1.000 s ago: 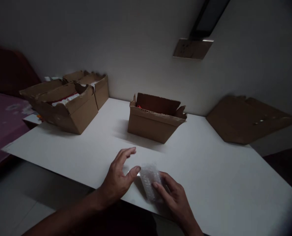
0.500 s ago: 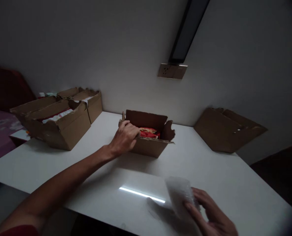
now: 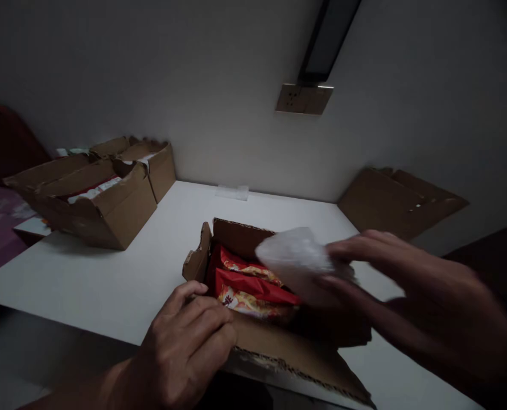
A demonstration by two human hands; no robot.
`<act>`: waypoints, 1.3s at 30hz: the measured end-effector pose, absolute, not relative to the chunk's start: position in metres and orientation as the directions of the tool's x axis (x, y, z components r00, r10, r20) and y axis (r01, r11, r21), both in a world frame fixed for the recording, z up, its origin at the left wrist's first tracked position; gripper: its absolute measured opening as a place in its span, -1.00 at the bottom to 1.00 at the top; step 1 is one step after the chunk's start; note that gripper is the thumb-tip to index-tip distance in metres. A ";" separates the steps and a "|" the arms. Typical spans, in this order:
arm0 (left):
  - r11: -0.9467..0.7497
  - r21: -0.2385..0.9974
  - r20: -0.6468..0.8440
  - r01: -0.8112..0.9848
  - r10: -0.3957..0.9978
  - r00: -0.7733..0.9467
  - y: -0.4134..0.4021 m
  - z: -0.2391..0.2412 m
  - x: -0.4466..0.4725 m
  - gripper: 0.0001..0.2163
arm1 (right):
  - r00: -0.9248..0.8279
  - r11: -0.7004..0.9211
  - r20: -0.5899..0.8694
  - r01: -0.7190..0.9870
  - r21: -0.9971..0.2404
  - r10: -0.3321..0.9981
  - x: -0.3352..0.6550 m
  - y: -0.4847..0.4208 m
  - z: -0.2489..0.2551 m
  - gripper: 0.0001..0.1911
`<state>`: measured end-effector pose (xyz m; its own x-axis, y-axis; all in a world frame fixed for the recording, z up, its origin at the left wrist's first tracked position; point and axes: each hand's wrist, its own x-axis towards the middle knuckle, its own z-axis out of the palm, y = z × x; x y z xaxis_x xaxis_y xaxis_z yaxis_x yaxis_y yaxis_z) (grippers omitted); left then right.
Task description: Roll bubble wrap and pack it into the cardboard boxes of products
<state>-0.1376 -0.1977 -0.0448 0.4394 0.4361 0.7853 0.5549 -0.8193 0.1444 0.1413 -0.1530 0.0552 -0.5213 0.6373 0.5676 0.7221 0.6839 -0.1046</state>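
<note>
One bubble-wrapped packet (image 3: pixel 293 256), pale and motion-blurred, is pinched in the right hand (image 3: pixel 407 285), whose fingers are closed on the packet's right end. We note that it hangs over the open cardboard box (image 3: pixel 279 353), above the right half and clear of the contents. Inside the box, red snack packets (image 3: pixel 253 282) lie stacked flat toward the left side. The left hand (image 3: pixel 185 347) is curled over the box's near left corner, fingers folded tight on the cardboard edge. The box stands at the near edge of the white table (image 3: pixel 108 279). At the table's far left we count two more open cartons (image 3: pixel 99 199), side by side, with goods in them. By the wall lies a small clear wrapper (image 3: pixel 233 192). At the far right, flattened cardboard (image 3: pixel 400 199) leans on the wall. A wall socket (image 3: pixel 303 98) sits above.
</note>
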 end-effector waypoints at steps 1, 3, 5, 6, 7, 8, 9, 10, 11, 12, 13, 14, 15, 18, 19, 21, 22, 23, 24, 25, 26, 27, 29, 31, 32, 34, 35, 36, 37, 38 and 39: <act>-0.819 0.139 0.788 0.557 0.432 0.438 -0.198 -0.046 -0.138 -0.79 | -0.581 0.718 0.533 0.692 -0.074 0.615 0.129 -0.146 0.058 -0.89; -0.823 0.137 0.793 0.551 0.424 0.437 -0.197 -0.045 -0.139 -0.79 | -0.662 0.753 0.442 0.656 -0.049 0.606 0.108 -0.136 0.058 -0.88; -0.832 0.140 0.799 0.537 0.416 0.435 -0.197 -0.044 -0.139 -0.78 | -0.706 0.742 0.283 0.670 -0.032 0.649 0.093 -0.130 0.056 -0.90; -0.836 0.144 0.800 0.529 0.413 0.436 -0.197 -0.043 -0.139 -0.78 | -0.724 0.737 0.173 0.676 -0.016 0.668 0.086 -0.128 0.054 -0.92; -0.840 0.150 0.801 0.521 0.413 0.434 -0.197 -0.042 -0.139 -0.78 | -0.737 0.738 0.049 0.675 0.004 0.674 0.080 -0.128 0.053 -0.92; -0.842 0.158 0.800 0.515 0.415 0.432 -0.197 -0.041 -0.139 -0.78 | -0.739 0.742 -0.068 0.670 0.025 0.670 0.074 -0.127 0.052 -0.91; -0.843 0.167 0.801 0.512 0.418 0.429 -0.196 -0.040 -0.138 -0.78 | -0.731 0.745 -0.165 0.665 0.040 0.662 0.069 -0.126 0.051 -0.89; -0.843 0.174 0.803 0.509 0.421 0.423 -0.196 -0.040 -0.138 -0.78 | -0.717 0.745 -0.241 0.665 0.045 0.654 0.065 -0.125 0.052 -0.88; -0.842 0.180 0.806 0.509 0.423 0.415 -0.196 -0.039 -0.138 -0.78 | -0.699 0.740 -0.296 0.671 0.044 0.651 0.061 -0.124 0.052 -0.86; -0.841 0.179 0.807 0.511 0.422 0.413 -0.195 -0.039 -0.138 -0.78 | -0.679 0.728 -0.330 0.684 0.042 0.656 0.058 -0.123 0.053 -0.85; -0.842 0.173 0.807 0.511 0.419 0.417 -0.195 -0.039 -0.138 -0.79 | -0.660 0.714 -0.346 0.699 0.043 0.666 0.056 -0.122 0.055 -0.84; -0.842 0.168 0.805 0.512 0.417 0.422 -0.195 -0.039 -0.138 -0.78 | -0.650 0.707 -0.357 0.706 0.043 0.671 0.055 -0.121 0.056 -0.84; -0.842 0.165 0.802 0.514 0.418 0.427 -0.195 -0.039 -0.138 -0.78 | -0.644 0.705 -0.371 0.708 0.043 0.669 0.054 -0.120 0.057 -0.84; -0.835 0.181 0.796 0.519 0.434 0.422 -0.194 -0.039 -0.138 -0.77 | -0.634 0.706 -0.405 0.707 0.042 0.659 0.052 -0.122 0.059 -0.84; -0.833 0.192 0.795 0.519 0.442 0.415 -0.194 -0.039 -0.138 -0.77 | -0.626 0.702 -0.413 0.710 0.047 0.661 0.051 -0.123 0.059 -0.82; -0.833 0.207 0.790 0.512 0.451 0.415 -0.193 -0.039 -0.138 -0.78 | -0.607 0.692 -0.425 0.719 0.066 0.671 0.049 -0.125 0.057 -0.79; -0.834 0.209 0.785 0.511 0.455 0.420 -0.193 -0.039 -0.138 -0.78 | -0.603 0.692 -0.432 0.718 0.071 0.670 0.048 -0.125 0.056 -0.79; -0.833 0.209 0.781 0.512 0.457 0.425 -0.193 -0.038 -0.138 -0.79 | -0.600 0.693 -0.441 0.718 0.071 0.667 0.048 -0.124 0.055 -0.79; -0.833 0.209 0.778 0.513 0.459 0.429 -0.193 -0.038 -0.138 -0.78 | -0.597 0.692 -0.449 0.719 0.068 0.665 0.048 -0.123 0.054 -0.78; -0.832 0.209 0.775 0.514 0.461 0.432 -0.193 -0.037 -0.138 -0.78 | -0.597 0.692 -0.457 0.719 0.059 0.659 0.048 -0.121 0.054 -0.76; -0.834 0.205 0.773 0.513 0.459 0.438 -0.192 -0.037 -0.138 -0.78 | -0.606 0.698 -0.462 0.715 0.041 0.647 0.048 -0.118 0.054 -0.75; -0.835 0.202 0.773 0.512 0.457 0.440 -0.192 -0.036 -0.138 -0.78 | -0.628 0.713 -0.468 0.701 0.006 0.622 0.049 -0.116 0.055 -0.75; -0.841 0.193 0.779 0.505 0.444 0.442 -0.191 -0.035 -0.138 -0.79 | -0.690 0.750 -0.486 0.654 -0.101 0.536 0.051 -0.110 0.057 -0.78; -0.848 0.182 0.789 0.497 0.427 0.441 -0.191 -0.035 -0.137 -0.80 | -0.745 0.765 -0.494 0.606 -0.219 0.449 0.051 -0.106 0.059 -0.82; -0.849 0.182 0.793 0.496 0.425 0.436 -0.191 -0.036 -0.137 -0.80 | -0.758 0.764 -0.498 0.593 -0.254 0.422 0.050 -0.104 0.059 -0.83; -0.849 0.182 0.797 0.496 0.423 0.431 -0.191 -0.037 -0.136 -0.79 | -0.749 0.779 -0.520 0.584 -0.228 0.410 0.047 -0.104 0.056 -0.83; -0.848 0.181 0.801 0.498 0.421 0.425 -0.191 -0.039 -0.136 -0.79 | -0.732 0.800 -0.536 0.578 -0.163 0.419 0.044 -0.105 0.054 -0.83; -0.849 0.177 0.805 0.499 0.416 0.423 -0.192 -0.039 -0.136 -0.79 | -0.712 0.822 -0.553 0.563 -0.081 0.433 0.041 -0.106 0.051 -0.84; -0.852 0.170 0.808 0.496 0.408 0.424 -0.192 -0.040 -0.136 -0.78 | -0.693 0.839 -0.564 0.543 0.001 0.449 0.038 -0.106 0.048 -0.84; -0.854 0.165 0.812 0.493 0.402 0.423 -0.192 -0.040 -0.136 -0.78 | -0.674 0.848 -0.574 0.526 0.068 0.464 0.036 -0.107 0.045 -0.85; -0.855 0.165 0.815 0.492 0.400 0.420 -0.191 -0.040 -0.136 -0.78 | -0.661 0.849 -0.582 0.518 0.103 0.474 0.035 -0.108 0.042 -0.86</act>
<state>-0.1360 -0.1914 -0.0396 0.4200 0.3995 0.8148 0.4920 -0.8547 0.1654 0.0347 -0.1076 0.0425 -0.6609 0.4740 -0.5818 0.5181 0.8491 0.1033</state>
